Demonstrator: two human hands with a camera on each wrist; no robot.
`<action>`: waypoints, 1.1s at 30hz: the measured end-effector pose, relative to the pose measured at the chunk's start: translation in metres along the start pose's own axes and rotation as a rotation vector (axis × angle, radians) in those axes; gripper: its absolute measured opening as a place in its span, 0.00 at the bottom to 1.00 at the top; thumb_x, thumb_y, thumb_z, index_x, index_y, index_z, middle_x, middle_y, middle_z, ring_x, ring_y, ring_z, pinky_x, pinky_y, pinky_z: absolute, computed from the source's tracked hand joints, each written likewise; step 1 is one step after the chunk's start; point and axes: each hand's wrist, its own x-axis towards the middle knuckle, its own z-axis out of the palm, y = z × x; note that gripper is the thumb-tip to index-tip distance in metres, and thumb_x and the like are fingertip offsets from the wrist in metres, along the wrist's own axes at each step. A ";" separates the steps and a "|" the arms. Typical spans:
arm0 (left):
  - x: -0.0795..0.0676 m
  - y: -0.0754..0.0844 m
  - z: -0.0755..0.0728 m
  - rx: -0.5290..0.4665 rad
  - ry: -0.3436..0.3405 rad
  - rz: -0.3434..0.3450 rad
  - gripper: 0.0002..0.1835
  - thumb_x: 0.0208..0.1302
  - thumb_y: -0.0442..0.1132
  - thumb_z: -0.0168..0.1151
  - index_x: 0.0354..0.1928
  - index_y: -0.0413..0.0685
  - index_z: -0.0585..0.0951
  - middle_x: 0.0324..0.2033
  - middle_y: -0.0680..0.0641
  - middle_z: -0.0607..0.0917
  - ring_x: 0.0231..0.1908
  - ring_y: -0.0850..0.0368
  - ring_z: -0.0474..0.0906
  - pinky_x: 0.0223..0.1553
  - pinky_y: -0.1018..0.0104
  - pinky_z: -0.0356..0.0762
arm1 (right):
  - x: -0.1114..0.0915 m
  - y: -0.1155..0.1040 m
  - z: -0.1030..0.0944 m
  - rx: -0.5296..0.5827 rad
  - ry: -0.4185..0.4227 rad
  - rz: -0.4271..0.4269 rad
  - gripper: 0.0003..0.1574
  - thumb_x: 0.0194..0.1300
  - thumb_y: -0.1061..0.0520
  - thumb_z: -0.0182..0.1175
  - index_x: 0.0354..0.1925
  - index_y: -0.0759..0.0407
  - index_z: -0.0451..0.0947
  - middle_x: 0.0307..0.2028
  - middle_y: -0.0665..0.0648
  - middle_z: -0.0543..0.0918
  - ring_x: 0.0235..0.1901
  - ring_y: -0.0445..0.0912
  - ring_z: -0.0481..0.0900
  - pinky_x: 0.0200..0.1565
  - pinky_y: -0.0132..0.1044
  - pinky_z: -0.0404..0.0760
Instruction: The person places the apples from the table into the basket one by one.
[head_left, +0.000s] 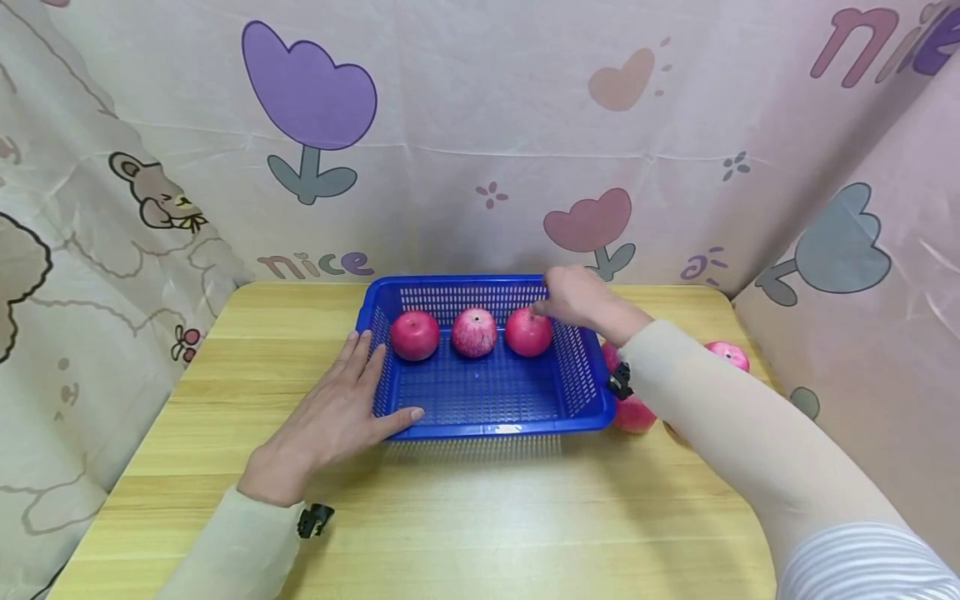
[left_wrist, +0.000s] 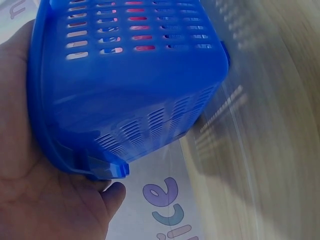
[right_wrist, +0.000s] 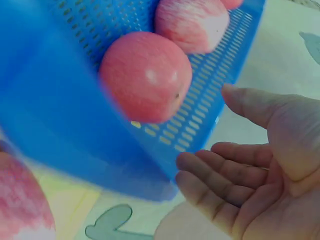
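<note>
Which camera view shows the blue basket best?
The head view: it looks down on the basket, showing nearly all its rim and inside. The left wrist view shows mainly outer walls and part of the rim; the right wrist view shows part of the inside, with a blurred wall.

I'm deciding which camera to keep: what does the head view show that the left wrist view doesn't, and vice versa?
Only the head view: the right hand and the apples right of the basket.
Only the left wrist view: the outer face of the basket's left end and the palm side of the left hand.
Both: the basket, left hand, wooden table, patterned curtain.
</note>
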 end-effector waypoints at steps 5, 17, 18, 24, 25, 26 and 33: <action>0.000 0.000 0.000 0.002 0.006 -0.003 0.68 0.60 0.87 0.45 0.84 0.38 0.51 0.84 0.34 0.40 0.84 0.35 0.32 0.79 0.32 0.49 | -0.013 0.017 -0.006 0.077 0.086 0.003 0.25 0.70 0.46 0.67 0.52 0.66 0.84 0.43 0.65 0.89 0.47 0.61 0.86 0.53 0.58 0.83; 0.001 -0.001 0.002 0.013 0.010 0.009 0.68 0.60 0.88 0.41 0.84 0.38 0.52 0.84 0.33 0.39 0.84 0.35 0.31 0.78 0.31 0.49 | -0.046 0.049 -0.007 0.193 0.186 0.054 0.19 0.74 0.52 0.63 0.52 0.66 0.86 0.41 0.64 0.89 0.40 0.57 0.83 0.44 0.51 0.84; 0.001 -0.001 0.002 0.012 0.009 0.007 0.68 0.60 0.88 0.41 0.84 0.38 0.52 0.84 0.34 0.39 0.84 0.35 0.31 0.78 0.31 0.49 | -0.049 0.052 -0.007 0.194 0.193 0.059 0.18 0.74 0.52 0.63 0.51 0.65 0.86 0.40 0.64 0.89 0.39 0.57 0.82 0.43 0.51 0.83; 0.000 -0.001 0.003 0.012 0.012 0.001 0.66 0.62 0.86 0.45 0.84 0.39 0.52 0.85 0.35 0.39 0.84 0.37 0.30 0.78 0.32 0.51 | -0.065 0.063 -0.004 0.212 0.228 0.066 0.17 0.75 0.53 0.61 0.49 0.65 0.86 0.41 0.64 0.89 0.40 0.59 0.84 0.47 0.55 0.84; 0.000 -0.001 0.003 0.012 0.013 0.002 0.66 0.63 0.86 0.45 0.84 0.39 0.52 0.85 0.35 0.39 0.84 0.37 0.30 0.78 0.32 0.51 | -0.067 0.065 -0.004 0.220 0.231 0.068 0.17 0.75 0.53 0.61 0.50 0.65 0.86 0.42 0.64 0.89 0.41 0.59 0.85 0.47 0.55 0.84; 0.000 0.000 0.003 0.010 0.012 0.001 0.65 0.63 0.86 0.45 0.84 0.39 0.52 0.85 0.35 0.39 0.84 0.37 0.30 0.78 0.32 0.51 | -0.069 0.067 -0.003 0.228 0.238 0.071 0.17 0.75 0.52 0.61 0.49 0.64 0.87 0.42 0.64 0.90 0.41 0.59 0.85 0.48 0.56 0.84; 0.000 -0.001 0.003 -0.010 0.010 -0.002 0.66 0.62 0.86 0.45 0.84 0.39 0.51 0.85 0.35 0.39 0.84 0.37 0.29 0.78 0.31 0.50 | -0.080 0.083 0.002 0.255 0.286 0.093 0.17 0.74 0.53 0.63 0.49 0.65 0.87 0.42 0.65 0.90 0.44 0.61 0.85 0.49 0.58 0.82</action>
